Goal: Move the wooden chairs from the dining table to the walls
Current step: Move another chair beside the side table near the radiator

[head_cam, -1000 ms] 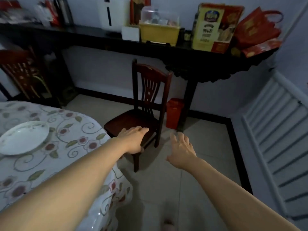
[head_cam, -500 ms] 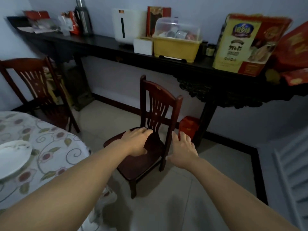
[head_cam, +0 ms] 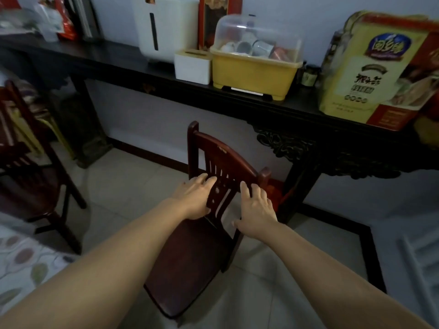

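Both hands reach forward onto the backrest of the wooden chair point(head_cam: 190, 252) straight ahead. Left hand point(head_cam: 193, 200) lies on the seat side of the slats, palm toward the wood, fingers spread and loosely curled at the splat; it appears to touch, but I cannot tell whether it has closed into a real grip. Right hand point(head_cam: 255, 213) rests at the far-side post and lower slats, fingers open and fanned, touching or just short of the wood, and holding nothing firmly. Neither hand is clearly nearer; they stand either side of the backrest's middle, the left a little higher.

For the coming move, what counts is that the chair lies directly beyond the hands, its seat running toward the person and its backrest on the far side, turned toward the wall. A push or lift would carry it along that same line, toward the dark console table point(head_cam: 297, 119) and the wall behind.

This chair is dark reddish-brown, with a curved top rail, vertical slats and a glossy seat; a small pale chip shows on the rail. It stands on the tiled floor, clear of the dining table's floral cloth point(head_cam: 21, 262) at the near left, and close to the console. A second wooden chair point(head_cam: 28, 176) stands at the left, near the other wall.
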{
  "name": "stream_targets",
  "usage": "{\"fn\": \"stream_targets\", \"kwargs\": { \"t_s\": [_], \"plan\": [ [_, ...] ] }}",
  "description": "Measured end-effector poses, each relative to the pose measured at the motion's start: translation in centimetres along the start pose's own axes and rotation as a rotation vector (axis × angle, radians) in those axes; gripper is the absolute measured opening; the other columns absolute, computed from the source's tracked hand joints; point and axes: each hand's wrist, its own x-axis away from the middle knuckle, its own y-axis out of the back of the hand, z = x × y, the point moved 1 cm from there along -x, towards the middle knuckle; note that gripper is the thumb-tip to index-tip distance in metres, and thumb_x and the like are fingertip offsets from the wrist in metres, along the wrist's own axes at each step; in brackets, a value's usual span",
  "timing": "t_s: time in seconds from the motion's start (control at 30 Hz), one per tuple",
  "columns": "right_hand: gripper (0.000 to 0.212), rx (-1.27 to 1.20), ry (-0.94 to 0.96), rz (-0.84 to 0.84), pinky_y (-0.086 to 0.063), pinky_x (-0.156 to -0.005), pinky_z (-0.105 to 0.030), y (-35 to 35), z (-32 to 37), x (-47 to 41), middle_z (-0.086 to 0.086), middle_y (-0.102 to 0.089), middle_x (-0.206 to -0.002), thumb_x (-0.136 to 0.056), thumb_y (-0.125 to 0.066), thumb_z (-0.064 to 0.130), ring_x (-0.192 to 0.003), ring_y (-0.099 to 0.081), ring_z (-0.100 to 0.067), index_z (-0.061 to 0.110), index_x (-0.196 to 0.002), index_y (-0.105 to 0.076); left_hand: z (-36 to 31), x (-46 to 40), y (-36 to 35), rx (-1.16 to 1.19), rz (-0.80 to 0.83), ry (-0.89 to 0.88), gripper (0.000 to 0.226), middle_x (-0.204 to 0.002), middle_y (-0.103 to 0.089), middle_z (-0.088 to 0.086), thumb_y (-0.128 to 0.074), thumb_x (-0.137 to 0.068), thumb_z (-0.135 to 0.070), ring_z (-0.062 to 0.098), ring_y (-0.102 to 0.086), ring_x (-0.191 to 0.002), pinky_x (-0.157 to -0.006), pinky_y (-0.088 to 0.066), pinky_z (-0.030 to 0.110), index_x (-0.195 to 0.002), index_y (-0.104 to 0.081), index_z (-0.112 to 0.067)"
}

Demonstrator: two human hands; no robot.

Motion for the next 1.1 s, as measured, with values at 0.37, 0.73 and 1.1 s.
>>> {"fn": "stream_targets", "kwargs": {
  "t_s": [0.37, 0.73, 1.1],
  "plan": [
    [0.098, 0.003, -0.135, -0.043, -0.027, -0.115, -0.043, 1.0, 0.3, -17.1, -0.02, -0.013, -0.152, -0.082, -0.07, 0.02, -0.14, -0.02, -0.036, 0.014, -0.151, -0.001, 2.8, -19.3, 3.4, -0.122, -0.056, -0.133, 0.093, -0.163, -0.002, 0.004, -0.068, -0.084, -0.02, 0.025, -0.006, -0.15, -0.118, -0.02, 0.049, -0.153, -0.005, -0.025],
    [0.044, 0.068, -0.227, -0.014, -0.05, -0.077, -0.035, -0.9, -0.7, -22.2, -0.017, -0.052, -0.122, -0.088, -0.057, 0.001, -0.107, -0.059, -0.031, 0.006, -0.126, -0.036, 4.7, -27.3, 2.3, -0.3, -0.195, -0.283, 0.028, -0.11, -0.064, 0.003, -0.056, -0.082, 0.002, 0.024, -0.055, -0.111, -0.097, -0.038, 0.037, -0.101, -0.059, -0.017],
    [0.041, 0.026, -0.262, 0.029, -0.044, -0.067, -0.034, -0.1, -2.2, -17.0, -0.012, -0.061, -0.118, -0.09, -0.057, 0.006, -0.106, -0.063, -0.031, 0.006, -0.128, -0.04, 1.0, -24.4, 3.2, -0.357, -0.021, -0.508, 0.023, -0.083, -0.052, 0.002, -0.054, -0.079, 0.002, 0.022, -0.052, -0.08, -0.064, -0.035, 0.03, -0.075, -0.048, -0.019]
  ]
}}
